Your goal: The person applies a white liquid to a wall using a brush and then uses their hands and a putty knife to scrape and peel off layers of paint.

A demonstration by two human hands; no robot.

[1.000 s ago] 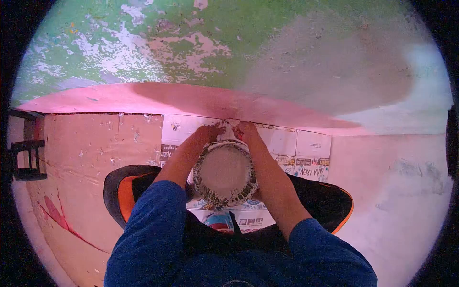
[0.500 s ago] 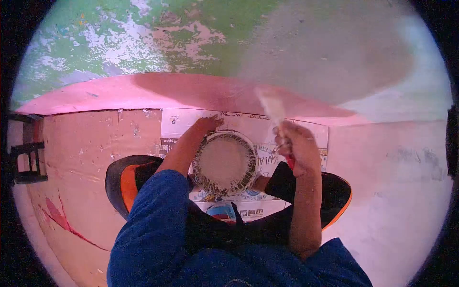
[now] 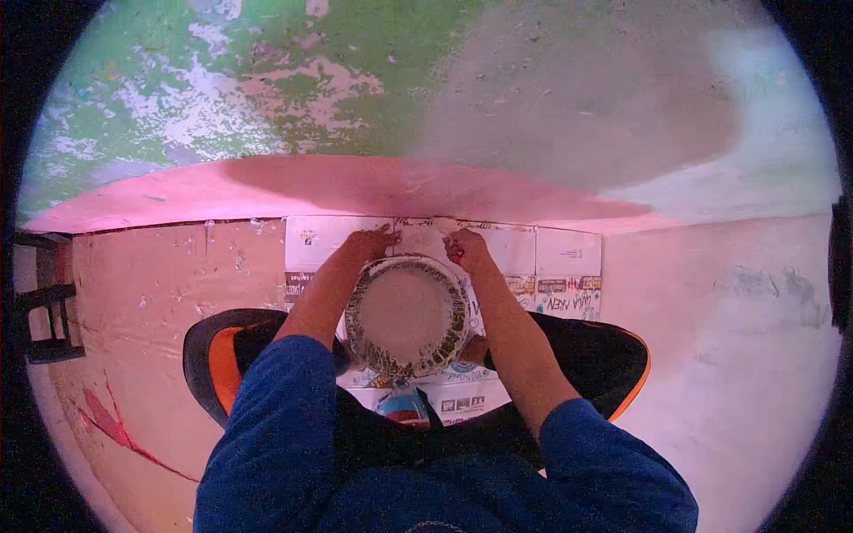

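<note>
Left hand (image 3: 373,238) is touching the far rim of the container (image 3: 407,315), grip indeterminable; right hand (image 3: 466,249), just beside it, is curling closed.

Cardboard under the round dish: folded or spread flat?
Spread flat. The cardboard lies open on the floor, printed panels side by side, beneath the round dish; no flaps or walls stand up.

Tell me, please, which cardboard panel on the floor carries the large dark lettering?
The right panel, right of the bowl: bold dark letters cross its lower part. The left panel shows only small labels.
</note>
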